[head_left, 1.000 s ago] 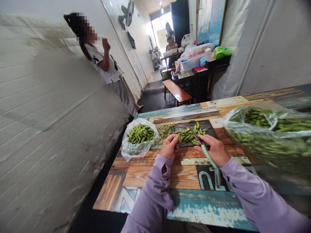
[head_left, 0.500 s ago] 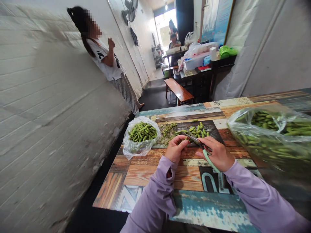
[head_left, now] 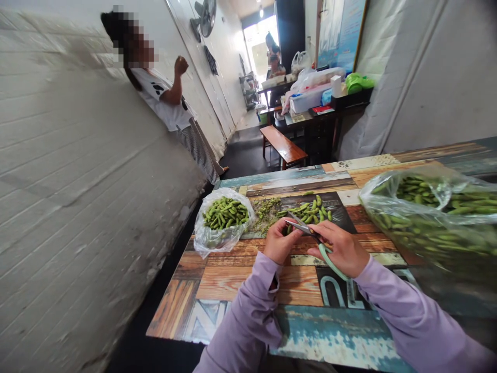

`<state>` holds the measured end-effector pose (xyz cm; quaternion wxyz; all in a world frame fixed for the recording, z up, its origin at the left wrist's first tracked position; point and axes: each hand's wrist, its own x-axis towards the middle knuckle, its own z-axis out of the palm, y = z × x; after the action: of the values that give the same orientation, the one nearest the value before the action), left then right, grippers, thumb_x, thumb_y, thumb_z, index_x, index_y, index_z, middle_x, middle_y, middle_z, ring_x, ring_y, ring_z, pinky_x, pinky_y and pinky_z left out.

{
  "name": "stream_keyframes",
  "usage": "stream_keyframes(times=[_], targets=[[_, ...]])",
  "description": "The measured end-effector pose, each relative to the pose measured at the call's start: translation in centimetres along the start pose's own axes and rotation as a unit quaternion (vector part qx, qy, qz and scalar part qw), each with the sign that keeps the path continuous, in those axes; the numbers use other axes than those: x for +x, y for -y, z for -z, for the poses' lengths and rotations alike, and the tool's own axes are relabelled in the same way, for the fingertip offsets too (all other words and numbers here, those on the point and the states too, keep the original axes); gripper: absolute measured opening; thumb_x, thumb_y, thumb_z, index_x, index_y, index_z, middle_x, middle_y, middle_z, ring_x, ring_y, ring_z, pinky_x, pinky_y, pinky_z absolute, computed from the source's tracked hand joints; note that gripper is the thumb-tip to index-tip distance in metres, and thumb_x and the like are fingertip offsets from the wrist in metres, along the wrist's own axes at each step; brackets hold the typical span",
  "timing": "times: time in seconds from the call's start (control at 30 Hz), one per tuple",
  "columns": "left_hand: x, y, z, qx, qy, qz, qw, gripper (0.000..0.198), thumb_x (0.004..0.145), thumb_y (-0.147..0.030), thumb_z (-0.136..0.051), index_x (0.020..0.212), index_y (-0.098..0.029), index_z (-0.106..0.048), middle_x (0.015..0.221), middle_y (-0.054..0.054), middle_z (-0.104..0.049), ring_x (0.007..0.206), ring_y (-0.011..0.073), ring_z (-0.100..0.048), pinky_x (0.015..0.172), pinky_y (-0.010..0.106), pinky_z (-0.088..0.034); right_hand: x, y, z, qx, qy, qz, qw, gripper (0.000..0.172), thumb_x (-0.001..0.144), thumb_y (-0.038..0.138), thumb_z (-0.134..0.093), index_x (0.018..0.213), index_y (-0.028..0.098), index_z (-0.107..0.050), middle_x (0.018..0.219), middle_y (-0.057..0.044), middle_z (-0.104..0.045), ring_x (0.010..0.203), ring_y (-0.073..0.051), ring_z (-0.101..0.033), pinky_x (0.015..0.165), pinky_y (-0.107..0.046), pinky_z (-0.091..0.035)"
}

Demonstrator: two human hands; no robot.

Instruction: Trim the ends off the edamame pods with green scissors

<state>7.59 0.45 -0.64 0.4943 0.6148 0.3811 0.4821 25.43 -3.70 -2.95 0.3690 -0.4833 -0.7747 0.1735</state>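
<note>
My right hand (head_left: 338,247) grips scissors (head_left: 310,234) with pale green handles, the blades pointing left toward my left hand (head_left: 280,242). My left hand pinches a green soybean pod at the blades; the pod is mostly hidden by my fingers. Just beyond both hands lies a loose pile of pods (head_left: 310,211) on the patterned wooden table (head_left: 248,280). A heap of cut stem bits (head_left: 266,208) sits left of that pile.
A small clear bag of pods (head_left: 222,218) rests at the table's left. A large clear bag of pods (head_left: 430,213) fills the right side. A person (head_left: 171,103) stands by the white brick wall. A bench (head_left: 285,146) and cluttered tables stand behind.
The scissors swung from pointing away over the pile to pointing left at my left hand. My left hand lifted a pod from the pile toward the blades. The standing person raised a fist.
</note>
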Motion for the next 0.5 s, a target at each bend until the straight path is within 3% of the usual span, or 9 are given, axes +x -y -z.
stream_keyframes(times=[0.5], targets=[[0.09,0.69,0.27,0.003,-0.001,0.007,1.000,0.023,0.066,-0.033,-0.073,0.072,-0.014,-0.062,0.067,0.000,-0.056,0.066,0.0120,-0.046,0.066,0.025,-0.036,0.01,0.37,0.55,-0.063,0.018,0.011,0.998,0.039,0.083,0.035,-0.059,0.119,0.020,-0.054,0.094,-0.006,-0.059,0.077,-0.017,-0.059,0.065,-0.028,-0.048]])
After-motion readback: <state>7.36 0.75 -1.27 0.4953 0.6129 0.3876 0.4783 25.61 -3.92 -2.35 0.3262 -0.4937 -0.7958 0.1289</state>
